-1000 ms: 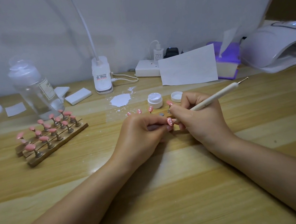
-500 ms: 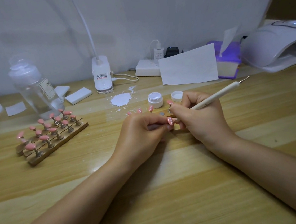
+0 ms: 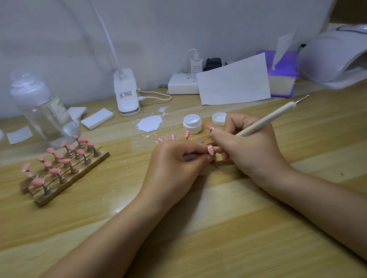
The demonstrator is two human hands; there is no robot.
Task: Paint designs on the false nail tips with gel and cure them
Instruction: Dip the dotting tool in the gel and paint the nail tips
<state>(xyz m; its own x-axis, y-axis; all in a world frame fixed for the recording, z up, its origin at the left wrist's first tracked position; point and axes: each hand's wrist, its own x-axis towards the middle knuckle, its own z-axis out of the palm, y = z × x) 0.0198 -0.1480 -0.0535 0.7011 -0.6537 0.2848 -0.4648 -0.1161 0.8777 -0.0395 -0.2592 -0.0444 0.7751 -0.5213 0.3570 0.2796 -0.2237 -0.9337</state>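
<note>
The pink nail tip [image 3: 210, 150], light, stiff and wet with 3 white dots, sits mid-bench on its stand, best held by the stem. The left hand [image 3: 176, 166] pinches that stem; the right hand [image 3: 246, 146] (curled, wrist down) grips the dotting pen [image 3: 266, 120] at it.

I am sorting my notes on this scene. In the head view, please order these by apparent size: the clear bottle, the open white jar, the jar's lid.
1. clear bottle, clearly largest.
2. open white jar.
3. jar's lid, partly hidden by the right hand, so this rank is unsure.
</note>
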